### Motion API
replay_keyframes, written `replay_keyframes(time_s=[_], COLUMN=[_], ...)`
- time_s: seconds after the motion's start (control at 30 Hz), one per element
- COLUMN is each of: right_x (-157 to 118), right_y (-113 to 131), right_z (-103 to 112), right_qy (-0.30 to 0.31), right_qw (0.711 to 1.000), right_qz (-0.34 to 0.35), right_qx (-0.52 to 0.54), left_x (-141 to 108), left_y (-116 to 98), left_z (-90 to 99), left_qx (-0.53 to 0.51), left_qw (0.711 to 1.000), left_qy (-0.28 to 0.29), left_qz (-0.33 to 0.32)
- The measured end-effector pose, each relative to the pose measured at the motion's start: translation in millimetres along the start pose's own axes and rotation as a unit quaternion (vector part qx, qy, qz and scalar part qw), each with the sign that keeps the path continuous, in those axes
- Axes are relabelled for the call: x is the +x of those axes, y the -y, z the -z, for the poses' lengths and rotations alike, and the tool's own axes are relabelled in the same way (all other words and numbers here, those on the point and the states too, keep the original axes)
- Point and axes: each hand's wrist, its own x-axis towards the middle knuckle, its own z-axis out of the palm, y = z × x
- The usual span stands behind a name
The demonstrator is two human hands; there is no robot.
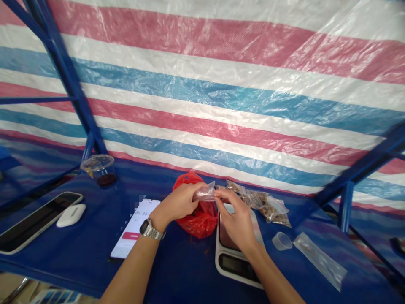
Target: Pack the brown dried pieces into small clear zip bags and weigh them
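My left hand (185, 200), with a metal watch on its wrist, is closed on a small clear plastic bag (205, 192) above a red plastic bag (201, 221). The fingertips of my right hand (232, 213) pinch the right end of that clear bag. Beneath my right hand lies a white kitchen scale (220, 257) with a dark display, partly hidden by the hand and forearm. Several small clear bags of brown bits (268, 207) lie behind the scale. To its right are a small clear cup (282, 241) and a flat clear plastic bag (321, 259).
On the blue table (183, 270), left of the red bag, lies a lit phone (134, 230). Farther left are a dark phone (39, 221), a white case (71, 215) and a lidded tub (103, 171). A striped sheet and blue frame bars stand behind.
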Motion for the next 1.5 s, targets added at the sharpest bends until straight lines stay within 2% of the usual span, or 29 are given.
replay_keyframes(time_s=[0.2, 0.33, 0.6, 0.7, 0.87, 0.97, 1.07, 1.2, 1.37, 1.5], right_x=[1, 1, -3, -4, -3, -4, -4, -2, 2, 4], right_y=[-3, -6, -8, -8, -11, -13, -13, -8, -4, -8], right_z=[0, 0, -7, -8, -6, -7, -8, -5, 1, 1], right_qy=[-0.016, 0.003, 0.058, 0.051, 0.04, 0.045, 0.05, 0.058, 0.055, 0.048], right_qw=[1.0, 1.0, 0.998, 0.997, 0.998, 0.997, 0.996, 0.996, 0.997, 0.998], right_qz=[0.009, 0.022, 0.038, 0.055, 0.055, 0.063, 0.069, 0.052, 0.007, -0.043], right_qx=[-0.011, -0.013, 0.009, 0.001, -0.016, -0.03, -0.039, -0.041, -0.059, -0.022], left_x=[2, 1, 0, 0, 3, 4, 3, 2, 3, 4], left_y=[7, 13, 10, 7, 2, 6, 12, 15, 10, 6], left_z=[-3.6, -7.5, -4.9, -4.3, -7.3, -9.8, -11.2, -9.1, -7.4, -8.5], left_qx=[0.033, 0.05, -0.022, -0.044, -0.06, -0.044, -0.022, 0.018, 0.061, 0.057], left_qw=[0.999, 0.999, 1.0, 0.999, 0.998, 0.999, 1.0, 0.999, 0.997, 0.998], left_qy=[-0.022, -0.018, 0.014, 0.028, 0.022, 0.027, 0.001, -0.043, -0.036, -0.037], left_qz=[-0.006, -0.008, 0.001, 0.004, 0.007, 0.009, -0.002, -0.005, -0.006, -0.008])
